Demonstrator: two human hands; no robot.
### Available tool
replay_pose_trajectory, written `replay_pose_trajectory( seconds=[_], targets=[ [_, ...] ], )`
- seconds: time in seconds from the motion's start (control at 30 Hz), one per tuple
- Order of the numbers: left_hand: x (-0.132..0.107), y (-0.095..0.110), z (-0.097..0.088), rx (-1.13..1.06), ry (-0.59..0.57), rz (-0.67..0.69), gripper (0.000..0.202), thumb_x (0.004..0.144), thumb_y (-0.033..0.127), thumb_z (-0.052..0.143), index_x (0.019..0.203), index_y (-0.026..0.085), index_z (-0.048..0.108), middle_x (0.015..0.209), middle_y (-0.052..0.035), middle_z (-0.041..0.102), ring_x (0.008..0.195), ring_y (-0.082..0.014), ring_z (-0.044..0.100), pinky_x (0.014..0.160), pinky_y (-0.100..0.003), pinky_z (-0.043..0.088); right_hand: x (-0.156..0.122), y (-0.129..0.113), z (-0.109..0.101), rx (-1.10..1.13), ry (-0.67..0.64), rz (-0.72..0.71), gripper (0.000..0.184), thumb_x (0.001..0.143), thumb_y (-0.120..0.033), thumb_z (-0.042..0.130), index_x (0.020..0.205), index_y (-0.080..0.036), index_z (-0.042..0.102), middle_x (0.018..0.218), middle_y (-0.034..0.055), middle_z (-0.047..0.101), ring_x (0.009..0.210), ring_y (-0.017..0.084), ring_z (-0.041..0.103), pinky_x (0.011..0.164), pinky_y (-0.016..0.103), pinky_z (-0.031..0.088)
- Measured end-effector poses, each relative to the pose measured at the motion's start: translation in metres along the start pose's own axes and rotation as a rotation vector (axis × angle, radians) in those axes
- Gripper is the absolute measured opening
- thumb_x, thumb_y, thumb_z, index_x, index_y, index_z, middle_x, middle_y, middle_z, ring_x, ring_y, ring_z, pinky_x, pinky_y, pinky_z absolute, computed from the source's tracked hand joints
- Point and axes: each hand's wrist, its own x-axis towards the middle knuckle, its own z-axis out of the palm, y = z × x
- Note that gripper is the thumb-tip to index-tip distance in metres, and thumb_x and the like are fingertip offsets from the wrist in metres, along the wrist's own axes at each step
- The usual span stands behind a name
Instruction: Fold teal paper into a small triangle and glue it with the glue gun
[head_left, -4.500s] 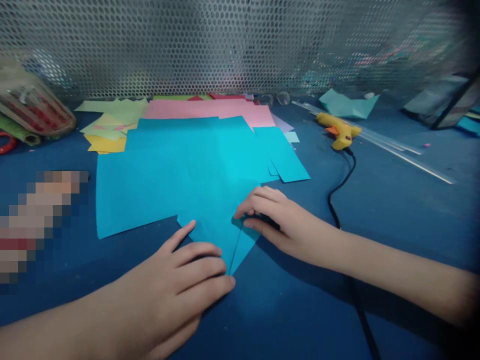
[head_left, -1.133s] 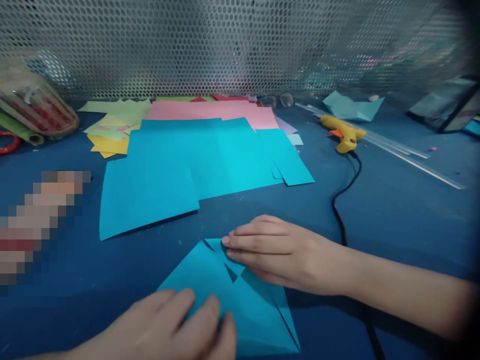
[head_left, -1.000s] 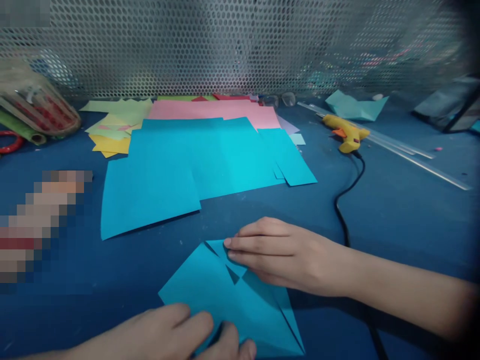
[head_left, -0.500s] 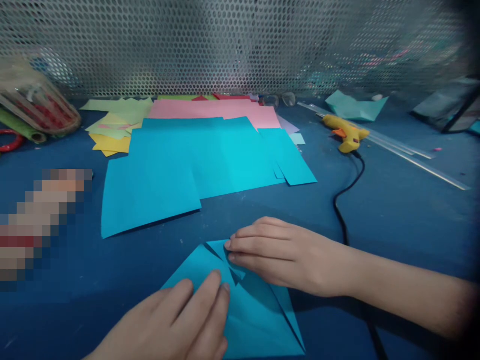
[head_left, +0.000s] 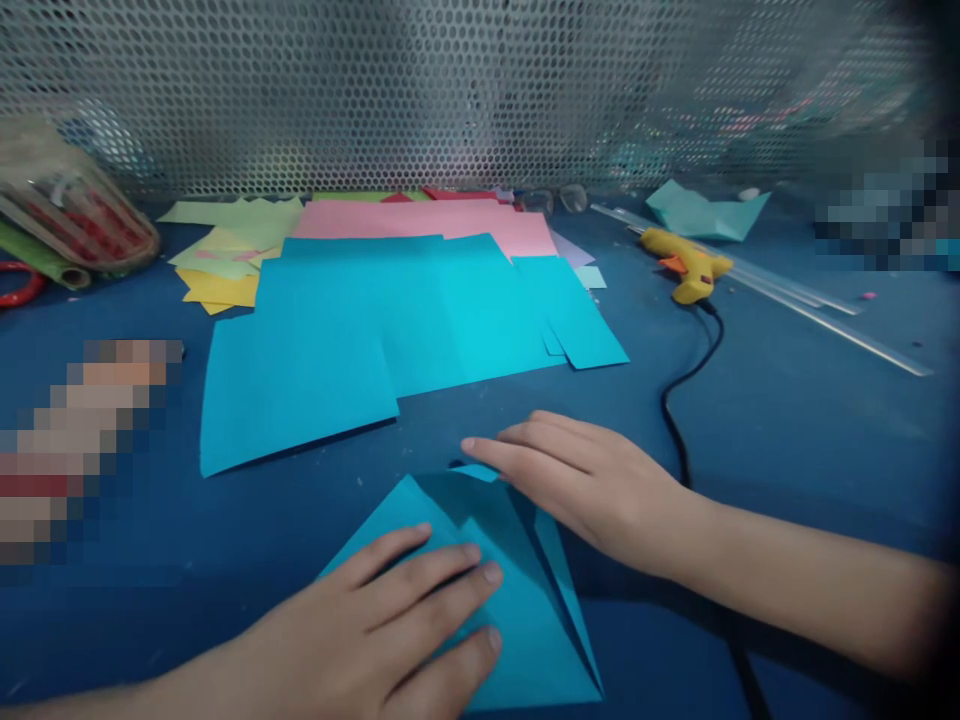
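A folded sheet of blue paper [head_left: 525,625] lies on the near part of the table, with creased flaps at its top and right side. My left hand [head_left: 420,620] rests flat on it, fingers spread and pressing on the left and middle of the sheet. At the upper right corner, my right hand [head_left: 585,490] grips a raised flap, its index finger stretched out past the paper's edge. The thumb of that hand is hidden, so the exact hold is partly covered.
Stacked blue sheets [head_left: 337,330] lie ahead, with pink paper [head_left: 412,218] behind them. A yellow glue gun [head_left: 690,265] with a black cord [head_left: 675,415] sits right, near clear sticks [head_left: 847,325] and a folded paper boat [head_left: 709,212]. Far left stands a plastic jar [head_left: 82,205].
My left hand has opened out and spread flat farther over the paper. My right hand has shifted slightly up and right, raising the top flap that lay lower before.
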Motion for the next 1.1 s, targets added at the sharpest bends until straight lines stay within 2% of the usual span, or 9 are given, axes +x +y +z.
replay_pose_trajectory(
  seconds=[0.17,0.3,0.5,0.63,0.73,0.83,0.93,1.0,1.1],
  targets=[
    [0.007,-0.006,-0.004,0.145,-0.085,0.125,0.047,0.107,0.016,0.022,0.121,0.029,0.064,0.128,0.0106,0.066,0.12,-0.0073,0.059,0.103,-0.025,0.042,0.004,-0.007,-0.009,-0.189,0.058,-0.134,0.032,0.101,-0.007,0.033,0.115,-0.005,0.061,0.074,0.0077,0.07,0.06,0.017,0.058,0.055,0.031,0.048],
    [0.007,-0.003,-0.002,0.24,-0.108,0.185,0.043,0.106,0.016,0.024,0.124,0.027,0.062,0.13,0.0091,0.065,0.12,-0.0094,0.059,0.094,-0.026,0.047,0.004,-0.011,-0.011,-0.178,0.075,-0.17,0.035,0.101,-0.007,0.029,0.114,-0.003,0.061,0.076,0.0089,0.072,0.062,0.018,0.062,0.058,0.033,0.052],
    [-0.009,0.012,0.019,0.21,0.023,-0.03,0.047,0.106,0.018,0.019,0.127,0.022,0.06,0.132,0.0043,0.065,0.124,-0.0146,0.056,0.109,-0.035,0.034,0.005,-0.013,-0.011,-0.133,0.084,-0.207,0.036,0.103,-0.008,0.028,0.112,-0.003,0.063,0.092,0.0121,0.076,0.077,0.019,0.068,0.072,0.031,0.056],
    [-0.006,0.008,0.009,0.258,-0.067,0.059,0.04,0.105,0.023,0.028,0.126,0.02,0.061,0.127,0.0043,0.068,0.117,-0.0151,0.061,0.097,-0.029,0.045,0.009,-0.015,-0.009,-0.102,0.057,-0.237,0.038,0.103,-0.008,0.029,0.107,-0.003,0.066,0.087,0.0112,0.075,0.077,0.018,0.067,0.071,0.031,0.055],
    [-0.002,0.006,0.001,0.264,-0.067,0.081,0.039,0.103,0.018,0.03,0.122,0.019,0.064,0.122,0.0039,0.071,0.112,-0.0156,0.064,0.093,-0.027,0.047,0.013,-0.016,-0.007,-0.067,0.033,-0.247,0.043,0.104,-0.007,0.028,0.1,-0.004,0.07,0.082,0.0087,0.075,0.07,0.016,0.066,0.066,0.031,0.054],
    [-0.007,0.01,0.009,0.225,-0.009,0.023,0.04,0.102,0.012,0.031,0.12,0.02,0.065,0.119,0.0042,0.072,0.109,-0.0166,0.062,0.103,-0.03,0.041,0.016,-0.017,-0.006,-0.038,0.054,-0.242,0.045,0.104,-0.008,0.029,0.094,-0.007,0.072,0.087,0.0076,0.076,0.075,0.015,0.066,0.067,0.03,0.053],
    [-0.02,0.018,0.024,0.185,0.188,-0.094,0.039,0.101,0.01,0.034,0.118,0.021,0.066,0.099,0.0042,0.073,0.096,-0.0159,0.06,0.118,-0.043,0.024,0.015,-0.015,-0.004,-0.013,0.064,-0.233,0.04,0.104,-0.009,0.035,0.095,-0.009,0.073,0.099,0.0073,0.077,0.092,0.017,0.068,0.078,0.029,0.054],
    [-0.027,0.023,0.029,0.241,0.159,-0.163,0.036,0.102,0.02,0.041,0.133,0.027,0.058,0.102,0.0026,0.072,0.099,-0.0183,0.058,0.113,-0.043,0.028,0.014,-0.012,-0.004,0.007,0.045,-0.252,0.038,0.104,-0.01,0.036,0.099,-0.008,0.073,0.109,0.0073,0.075,0.102,0.018,0.067,0.087,0.029,0.054],
    [-0.032,0.028,0.027,0.421,0.063,-0.284,0.05,0.102,0.036,0.042,0.151,0.038,0.031,0.12,-0.003,0.068,0.098,-0.0222,0.059,0.086,-0.038,0.042,0.011,-0.007,-0.004,0.045,-0.003,-0.27,0.04,0.105,-0.012,0.033,0.105,-0.007,0.072,0.119,0.0079,0.072,0.11,0.019,0.066,0.094,0.03,0.053]
  ],
)
